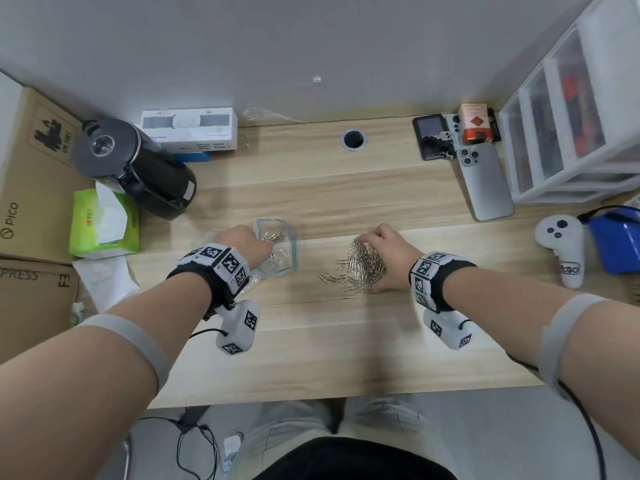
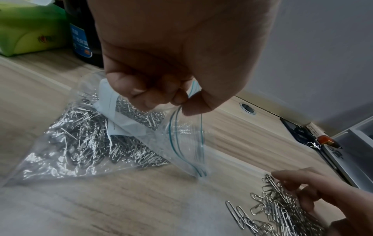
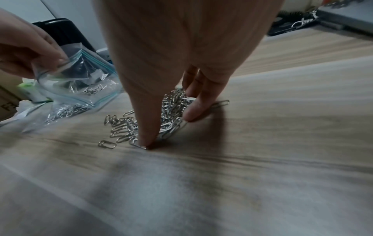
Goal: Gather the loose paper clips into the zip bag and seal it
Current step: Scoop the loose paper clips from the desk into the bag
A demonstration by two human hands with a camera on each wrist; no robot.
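Nearest the head camera, two bare forearms reach over the pale wood-grain desk [image 1: 311,341], each wrist strapped with black-and-white tag blocks. The left hand [image 1: 247,242] pinches the upper lip of the clear plastic zip bag with a blue-green seal strip [image 2: 187,143] between thumb and curled fingers, holding its mouth open toward the right; the bag's body lies on the desk with many silver clips and a white paper slip inside. Just right of it, apart from the bag, the right hand [image 1: 391,252] cups the heap of loose silver wire paper clips [image 1: 360,268], thumb tip and fingertips [image 3: 193,111] pressed to the desk on either side of the heap, a few clips strewn at its left edge.
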